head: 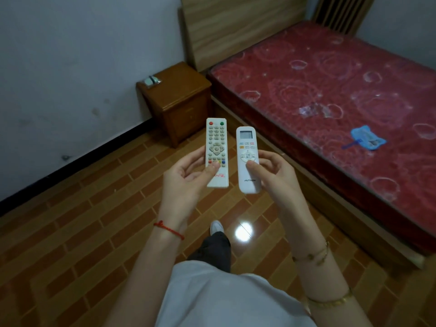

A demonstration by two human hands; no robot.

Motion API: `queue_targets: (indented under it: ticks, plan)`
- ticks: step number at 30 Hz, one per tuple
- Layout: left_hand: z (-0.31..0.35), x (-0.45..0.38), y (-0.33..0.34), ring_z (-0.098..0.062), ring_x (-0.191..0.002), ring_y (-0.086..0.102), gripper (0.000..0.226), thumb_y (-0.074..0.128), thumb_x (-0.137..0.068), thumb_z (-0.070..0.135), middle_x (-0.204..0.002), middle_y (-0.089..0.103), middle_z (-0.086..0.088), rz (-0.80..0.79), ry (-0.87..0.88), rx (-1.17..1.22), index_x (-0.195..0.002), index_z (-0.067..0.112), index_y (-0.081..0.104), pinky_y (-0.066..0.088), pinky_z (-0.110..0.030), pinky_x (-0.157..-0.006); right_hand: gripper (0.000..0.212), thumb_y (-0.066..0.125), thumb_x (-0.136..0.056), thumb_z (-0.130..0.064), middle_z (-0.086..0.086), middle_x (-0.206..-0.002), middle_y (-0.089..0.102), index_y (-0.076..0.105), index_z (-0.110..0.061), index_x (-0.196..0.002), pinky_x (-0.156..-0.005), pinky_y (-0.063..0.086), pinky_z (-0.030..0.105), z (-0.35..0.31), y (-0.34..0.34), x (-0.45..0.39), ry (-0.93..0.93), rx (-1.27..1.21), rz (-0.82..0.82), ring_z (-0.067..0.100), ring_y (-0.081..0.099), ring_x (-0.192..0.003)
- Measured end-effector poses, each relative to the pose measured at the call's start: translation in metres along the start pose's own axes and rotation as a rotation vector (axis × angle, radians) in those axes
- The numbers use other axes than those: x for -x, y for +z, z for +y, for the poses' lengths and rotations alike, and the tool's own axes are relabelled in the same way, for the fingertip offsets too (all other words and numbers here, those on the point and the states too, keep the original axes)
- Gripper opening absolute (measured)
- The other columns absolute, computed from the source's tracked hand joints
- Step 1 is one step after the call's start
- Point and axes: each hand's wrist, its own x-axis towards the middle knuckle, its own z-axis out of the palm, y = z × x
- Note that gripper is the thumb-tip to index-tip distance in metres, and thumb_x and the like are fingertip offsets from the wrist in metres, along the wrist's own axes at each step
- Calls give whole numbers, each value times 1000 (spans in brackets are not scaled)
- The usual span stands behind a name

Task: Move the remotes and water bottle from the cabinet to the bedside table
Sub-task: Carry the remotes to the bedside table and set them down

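Left hand grips the TV remote; right hand grips the air-conditioner remote, thumb on its face. Both are held side by side, apart, above open tiled floor. Ahead, the bedside table stands between wall and bed. The air-conditioner remote's lower label is too blurred to read

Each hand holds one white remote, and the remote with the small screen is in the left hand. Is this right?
Not quite. The head view shows the remote with the small screen in the right hand; the left hand holds the many-buttoned remote.
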Motion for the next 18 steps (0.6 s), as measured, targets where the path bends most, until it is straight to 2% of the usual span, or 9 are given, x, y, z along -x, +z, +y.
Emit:
queue_targets:
  ticks: [7, 13, 15, 18]
  plan:
    - [40, -132, -6, -5, -92, 72, 43, 71, -84, 12, -108, 72, 8, 30, 24, 9, -123, 25, 63, 58, -19, -69, 33, 68, -90, -21, -2, -101, 74, 59, -19, -122, -56, 52, 14, -58, 38, -129, -50, 11, -32, 5, 74, -79]
    - [62, -221, -24, 2, -90, 71, 43, 72, -83, 14, -95, 69, 21, 98, 21, -10, -122, 28, 63, 56, -15, -68, 35, 67, -91, -21, 1, -107, 72, 58, -17, -125, -60, 55, 18, -86, 78, -214, -43, 30, -77, 11, 74, -82]
    - [65, -244, -32, 3, -90, 71, 45, 72, -83, 14, -100, 68, 19, 124, 7, -5, -124, 26, 62, 56, -15, -69, 36, 68, -91, -22, 1, -107, 72, 58, -17, -125, -62, 56, 23, -91, 92, -240, -27, 55, -96, 11, 74, -82]
    - [67, -278, -45, 0, -93, 71, 47, 72, -83, 15, -107, 69, 13, 172, -23, 0, -127, 26, 61, 57, -16, -69, 34, 67, -91, -23, -1, -107, 72, 59, -19, -123, -58, 55, 19, -95, 115, -277, -5, 75, -137, 7, 74, -79]
